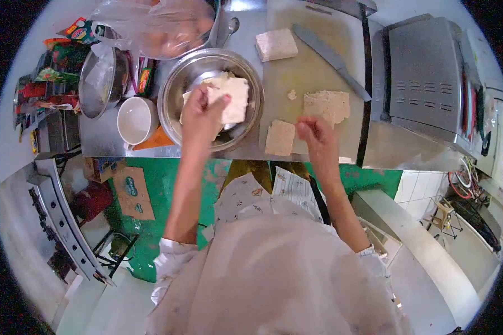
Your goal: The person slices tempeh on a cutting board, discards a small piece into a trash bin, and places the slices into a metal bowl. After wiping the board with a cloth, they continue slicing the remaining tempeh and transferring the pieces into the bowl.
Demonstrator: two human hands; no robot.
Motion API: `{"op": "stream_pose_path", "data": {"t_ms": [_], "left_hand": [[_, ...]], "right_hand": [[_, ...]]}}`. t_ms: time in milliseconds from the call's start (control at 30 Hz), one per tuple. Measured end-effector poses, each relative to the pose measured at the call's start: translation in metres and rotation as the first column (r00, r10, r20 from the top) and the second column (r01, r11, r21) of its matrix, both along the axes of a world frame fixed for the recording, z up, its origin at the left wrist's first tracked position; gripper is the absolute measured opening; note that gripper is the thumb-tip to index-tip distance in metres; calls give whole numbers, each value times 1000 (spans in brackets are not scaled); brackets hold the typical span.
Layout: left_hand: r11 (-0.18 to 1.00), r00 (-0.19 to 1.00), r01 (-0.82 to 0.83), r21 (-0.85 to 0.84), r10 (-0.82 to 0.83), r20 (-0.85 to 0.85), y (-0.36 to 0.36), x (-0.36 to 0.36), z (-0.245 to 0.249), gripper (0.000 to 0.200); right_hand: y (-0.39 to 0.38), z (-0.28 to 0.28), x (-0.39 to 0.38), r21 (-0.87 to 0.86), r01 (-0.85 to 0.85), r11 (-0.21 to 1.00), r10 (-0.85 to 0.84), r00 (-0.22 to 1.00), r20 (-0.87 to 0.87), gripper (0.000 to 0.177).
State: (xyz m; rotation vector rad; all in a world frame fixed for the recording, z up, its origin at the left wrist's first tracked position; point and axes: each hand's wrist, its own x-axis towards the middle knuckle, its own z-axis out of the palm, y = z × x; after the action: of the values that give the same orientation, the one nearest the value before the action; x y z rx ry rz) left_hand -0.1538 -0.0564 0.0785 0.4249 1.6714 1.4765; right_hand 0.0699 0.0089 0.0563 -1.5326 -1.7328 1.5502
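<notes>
Over the steel bowl, my left hand is closed on a white square slice that looks like crustless bread. More pale pieces lie below it in the bowl, partly hidden by the hand. My right hand is above the cutting board, its fingers loosely bent and nothing visible in them. Close to its fingertips lies a speckled tan slice. Overlapping tan slices lie just beyond this hand. A thicker pale block rests at the board's far left, beside a large knife.
Left of the bowl stand a white mug and a steel pan. A plastic bag with round brownish things sits behind, near a spoon. A grey metal appliance stands on the right. Colourful packets crowd the far left.
</notes>
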Motion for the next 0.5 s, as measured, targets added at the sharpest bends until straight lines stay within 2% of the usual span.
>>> {"op": "stream_pose_path", "data": {"t_ms": [33,67,100,133,167,200,233,267,300,367,400,467,500], "left_hand": [[997,993,73,-37,-76,-92,3,-14,-8,25],[987,971,141,-82,-154,-181,5,-28,-18,26],[986,971,144,-81,-157,-178,8,-41,-24,26],[938,903,290,-188,-334,-271,13,-53,-30,30],[858,795,412,-308,-503,-338,18,-61,-36,33],[856,794,414,-309,-506,-337,23,-66,-43,33],[803,722,476,-357,-589,-363,29,-71,-49,35],[743,640,531,-407,-667,-382,34,-76,-54,37],[740,636,532,-411,-670,-383,40,-79,-53,37],[622,498,619,-480,-783,-372,50,-82,-50,36],[620,496,618,-484,-785,-373,55,-81,-40,36],[505,546,648,-571,-830,-114,65,-78,-18,41],[504,546,647,-572,-830,-114,66,-84,-25,41]], "right_hand": [[-6,-7,7,1,2,1000,-2,1000,4,24],[-13,-13,13,53,-68,996,61,990,125,20],[-19,-20,17,95,-145,985,117,962,247,17],[-22,-29,20,96,-143,985,115,962,249,17],[-25,-38,22,256,-255,932,178,940,290,22],[-27,-42,23,400,-361,842,231,912,338,29],[-27,-38,18,400,-358,844,229,914,336,29],[-27,-34,12,478,-406,779,246,899,361,37],[-27,-31,7,549,-449,705,261,884,388,45],[-29,-36,2,511,-472,719,268,866,423,51],[-30,-38,0,470,-498,728,278,842,462,58],[-30,-35,-5,438,-505,744,282,831,479,59],[-29,-33,-6,403,-511,759,285,818,500,60]]}}
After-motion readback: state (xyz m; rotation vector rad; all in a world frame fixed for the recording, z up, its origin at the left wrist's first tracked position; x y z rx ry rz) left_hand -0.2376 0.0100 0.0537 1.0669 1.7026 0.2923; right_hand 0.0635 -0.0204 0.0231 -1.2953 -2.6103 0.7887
